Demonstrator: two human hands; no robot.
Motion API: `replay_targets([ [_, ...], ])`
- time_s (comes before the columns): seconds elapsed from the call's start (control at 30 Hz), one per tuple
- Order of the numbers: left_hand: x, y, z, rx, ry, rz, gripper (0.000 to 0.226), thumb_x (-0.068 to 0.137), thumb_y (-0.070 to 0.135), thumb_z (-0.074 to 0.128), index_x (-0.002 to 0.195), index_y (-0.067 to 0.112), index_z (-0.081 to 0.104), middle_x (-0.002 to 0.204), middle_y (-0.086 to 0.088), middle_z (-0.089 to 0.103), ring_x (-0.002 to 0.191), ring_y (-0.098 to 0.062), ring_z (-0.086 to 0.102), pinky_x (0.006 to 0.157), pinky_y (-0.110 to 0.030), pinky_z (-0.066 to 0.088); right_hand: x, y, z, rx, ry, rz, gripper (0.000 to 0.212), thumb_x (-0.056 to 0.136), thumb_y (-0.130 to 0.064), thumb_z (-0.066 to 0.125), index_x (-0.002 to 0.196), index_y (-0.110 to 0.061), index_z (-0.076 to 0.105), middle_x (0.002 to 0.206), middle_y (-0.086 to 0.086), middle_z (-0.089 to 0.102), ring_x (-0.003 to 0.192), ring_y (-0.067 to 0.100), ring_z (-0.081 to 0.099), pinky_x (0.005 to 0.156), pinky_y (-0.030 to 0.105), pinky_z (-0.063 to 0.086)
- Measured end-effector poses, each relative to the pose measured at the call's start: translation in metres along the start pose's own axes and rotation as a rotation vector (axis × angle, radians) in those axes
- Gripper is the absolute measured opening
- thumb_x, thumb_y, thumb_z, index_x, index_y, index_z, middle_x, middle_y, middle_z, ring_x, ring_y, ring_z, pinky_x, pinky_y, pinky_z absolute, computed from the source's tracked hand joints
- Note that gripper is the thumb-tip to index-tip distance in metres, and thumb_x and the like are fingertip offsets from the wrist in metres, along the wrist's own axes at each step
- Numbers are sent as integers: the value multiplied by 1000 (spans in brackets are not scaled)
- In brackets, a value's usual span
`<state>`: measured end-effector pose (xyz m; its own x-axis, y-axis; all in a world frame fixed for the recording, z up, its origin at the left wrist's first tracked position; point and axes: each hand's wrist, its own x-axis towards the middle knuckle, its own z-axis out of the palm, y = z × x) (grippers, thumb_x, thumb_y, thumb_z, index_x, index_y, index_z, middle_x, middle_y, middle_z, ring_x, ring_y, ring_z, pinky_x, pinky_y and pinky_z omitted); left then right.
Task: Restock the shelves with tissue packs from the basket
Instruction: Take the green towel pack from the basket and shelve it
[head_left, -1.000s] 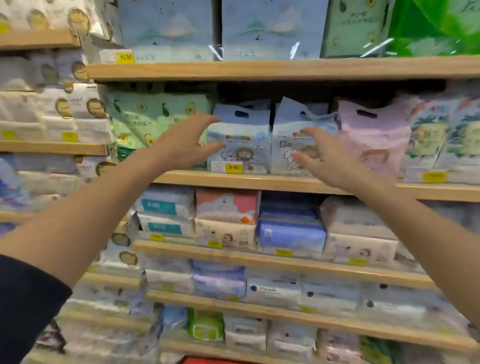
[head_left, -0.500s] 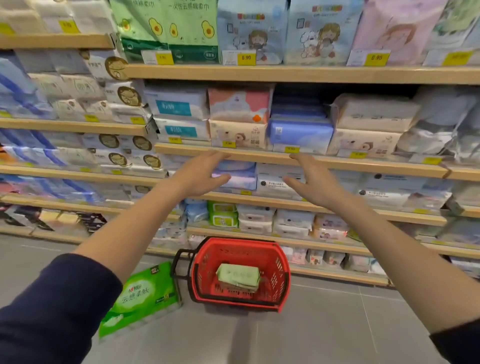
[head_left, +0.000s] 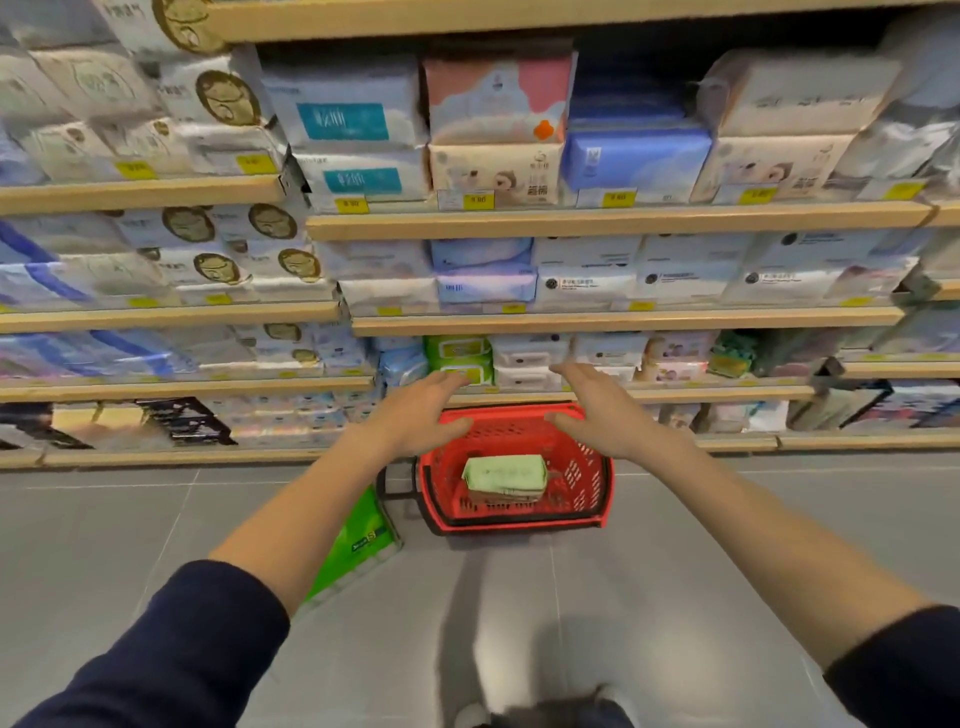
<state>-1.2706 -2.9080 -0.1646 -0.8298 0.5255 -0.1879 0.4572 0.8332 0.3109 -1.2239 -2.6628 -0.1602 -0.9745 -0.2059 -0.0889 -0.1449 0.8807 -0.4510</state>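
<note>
**A:** On the head view, where's the stock?

**B:** I see one pale green tissue pack (head_left: 504, 474) lying flat in the red basket (head_left: 592, 499) on the grey floor, in front of the lowest shelves (head_left: 613, 224). My left hand (head_left: 415, 415) and right hand (head_left: 602, 410) hover above the basket's far rim, fingers spread and slack, holding nothing, neither touching the pack.

**A:** How will it handle?

**B:** Light and soft, I'd judge: a squashy brick in smooth film that could slide under a loose pinch. I'd clasp it by the two long sides, a palm on each, rather than by the wrapper's ends.

**A:** And what's around it?

**B:** The basket is stiff plastic lattice with a dark handle. A bright green pack (head_left: 358, 551) lies on the floor just left of it. The shelves are pale wood boards with yellow price tags, crammed with pillowy wrapped packs.
</note>
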Motion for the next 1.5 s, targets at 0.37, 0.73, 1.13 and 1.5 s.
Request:
replay_targets([
  [0.37, 33, -38, 40, 14, -149, 95, 68, 87, 40, 59, 144, 14, 33, 146, -9, 40, 131, -24, 40, 105, -36, 36, 15, 24, 66, 150, 28, 218, 68, 84, -32, 60, 141, -10, 30, 140, 15, 42, 126, 31, 42, 99, 40, 39],
  [0.73, 164, -74, 136, 74, -320, 87, 76, 81, 43, 63, 145, 16, 32, 146, -8, 39, 128, -25, 43, 99, -35, 38, 81, 140, 165, 305, -60, 449, 67, 79, -24, 67, 136, -10, 36, 134, 18, 48, 119, 35, 48, 92, 40, 42],
  [1.13, 257, -190, 347, 96, -552, -22, 83, 80, 51, 59, 148, 23, 22, 148, -7, 34, 130, -29, 41, 102, -40, 39, 168, 263, 329, 428, -66, 552, 76, 75, -17, 72, 140, -13, 34, 134, 16, 47, 123, 31, 44, 96, 28, 32],
  [1.5, 335, -232, 532, 241, -467, 118, 104, 73, 56, 66, 149, 36, -3, 158, -15, 2, 144, -29, 13, 116, -41, 12, 225, 346, 483, 413, -148, 573, 75, 72, -20, 72, 138, -14, 38, 136, 14, 45, 121, 32, 45, 98, 41, 41],
])
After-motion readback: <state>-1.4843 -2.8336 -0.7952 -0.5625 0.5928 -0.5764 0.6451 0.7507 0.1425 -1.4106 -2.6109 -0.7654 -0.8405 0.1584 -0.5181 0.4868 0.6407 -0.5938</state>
